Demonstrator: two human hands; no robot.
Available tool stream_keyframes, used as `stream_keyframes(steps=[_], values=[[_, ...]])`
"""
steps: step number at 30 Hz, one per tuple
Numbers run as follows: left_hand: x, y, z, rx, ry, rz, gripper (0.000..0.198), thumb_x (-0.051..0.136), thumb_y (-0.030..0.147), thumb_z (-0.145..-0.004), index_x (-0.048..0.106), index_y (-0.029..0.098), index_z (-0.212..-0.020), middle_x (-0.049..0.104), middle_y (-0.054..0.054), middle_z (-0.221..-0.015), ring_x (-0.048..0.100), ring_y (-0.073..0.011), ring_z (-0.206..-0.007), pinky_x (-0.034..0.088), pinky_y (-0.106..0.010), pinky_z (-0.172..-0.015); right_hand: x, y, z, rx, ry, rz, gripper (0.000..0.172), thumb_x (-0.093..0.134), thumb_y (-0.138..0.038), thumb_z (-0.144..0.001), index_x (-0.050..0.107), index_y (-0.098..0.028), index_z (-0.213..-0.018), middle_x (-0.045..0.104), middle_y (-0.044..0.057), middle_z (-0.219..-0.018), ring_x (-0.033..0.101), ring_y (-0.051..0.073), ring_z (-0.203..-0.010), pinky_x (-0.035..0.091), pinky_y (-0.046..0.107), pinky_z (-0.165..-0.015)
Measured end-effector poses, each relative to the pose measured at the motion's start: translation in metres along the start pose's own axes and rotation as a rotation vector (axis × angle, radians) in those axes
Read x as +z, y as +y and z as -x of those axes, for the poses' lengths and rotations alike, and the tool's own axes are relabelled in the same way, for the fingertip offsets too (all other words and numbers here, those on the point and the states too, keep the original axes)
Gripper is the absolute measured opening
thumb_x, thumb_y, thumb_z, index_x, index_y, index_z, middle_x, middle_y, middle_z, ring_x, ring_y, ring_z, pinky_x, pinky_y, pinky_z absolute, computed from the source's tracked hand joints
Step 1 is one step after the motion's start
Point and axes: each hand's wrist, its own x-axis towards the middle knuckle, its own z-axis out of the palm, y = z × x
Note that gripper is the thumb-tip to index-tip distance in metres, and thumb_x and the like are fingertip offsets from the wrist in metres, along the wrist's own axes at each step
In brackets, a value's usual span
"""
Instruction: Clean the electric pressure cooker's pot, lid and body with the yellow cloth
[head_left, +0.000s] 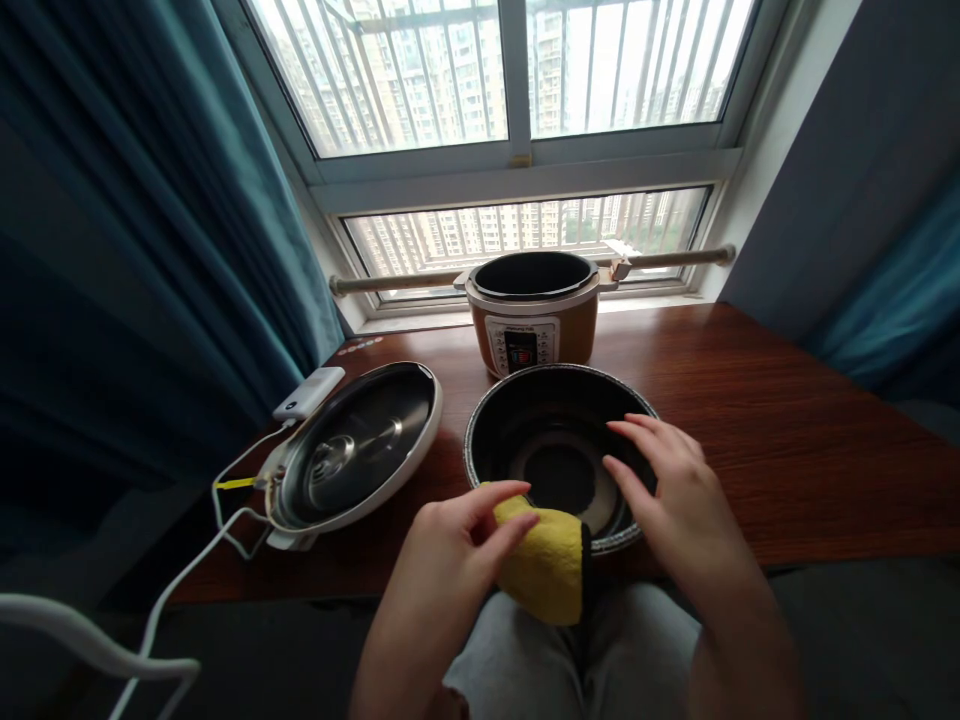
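A dark inner pot (pixel 487 420) with a worn silvery rim stands at the table's front edge, its inside visible. My left hand (pixel 469 540) pinches a yellow cloth (pixel 544 565) with a dark edge, which hangs over the pot's near rim. Over the pot's right side, my right hand (pixel 664 480) has its fingers apart and holds nothing; whether it touches the rim I cannot tell. Right behind the pot stands a brown and white electric cooker (pixel 532 315) with its top uncovered. To the left lies its round lid (pixel 367 445), dark inner face up.
A white power bank (pixel 309 393) with a cable lies at the back left of the brown wooden table (pixel 735 430). White cables (pixel 161 600) run down at the left. A window (pixel 525 220) with a rail is behind; blue curtains (pixel 172 200) hang at the left.
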Motion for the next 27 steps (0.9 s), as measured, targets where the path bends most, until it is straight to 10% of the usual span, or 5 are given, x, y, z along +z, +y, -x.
stream_keyframes(steps=[3,8,20,27], values=[[0.006,-0.002,-0.006,-0.081,-0.225,0.056,0.031,0.065,0.040,-0.068,0.072,0.021,-0.092,0.067,-0.002,-0.072,0.058,-0.0153,-0.059,0.045,-0.023,-0.051,0.012,0.025,-0.009,0.179,0.131,0.116,0.041,0.044,-0.023,-0.084,0.051,-0.009,-0.122,0.049,0.018,-0.126,0.043,0.030,-0.119,0.034,0.045,-0.101],[0.003,-0.009,-0.010,-0.139,-0.245,0.126,0.028,0.065,0.038,-0.066,0.073,0.016,-0.082,0.066,-0.003,-0.064,0.055,-0.0132,-0.050,0.044,-0.023,-0.048,0.021,0.046,-0.013,0.250,0.046,0.123,0.052,0.038,-0.016,-0.083,0.038,-0.005,-0.134,0.049,0.020,-0.129,0.047,0.029,-0.119,0.041,0.041,-0.095],[-0.015,-0.029,-0.029,-0.031,0.294,0.102,0.028,0.060,0.033,-0.070,0.068,0.016,-0.091,0.071,-0.008,-0.092,0.066,-0.0232,-0.087,0.050,-0.036,-0.082,0.020,0.057,-0.015,0.222,0.043,0.109,0.053,0.037,-0.014,-0.081,0.042,-0.012,-0.134,0.051,0.016,-0.129,0.051,0.027,-0.117,0.041,0.040,-0.095],[0.004,-0.035,-0.045,0.054,0.319,-0.036,0.052,0.068,0.029,-0.065,0.056,0.014,-0.114,0.066,-0.012,-0.108,0.064,-0.0250,-0.096,0.051,-0.034,-0.082,0.017,0.054,-0.014,0.233,0.036,0.075,0.052,0.036,-0.015,-0.082,0.042,-0.008,-0.133,0.050,0.015,-0.131,0.050,0.025,-0.118,0.040,0.035,-0.098]])
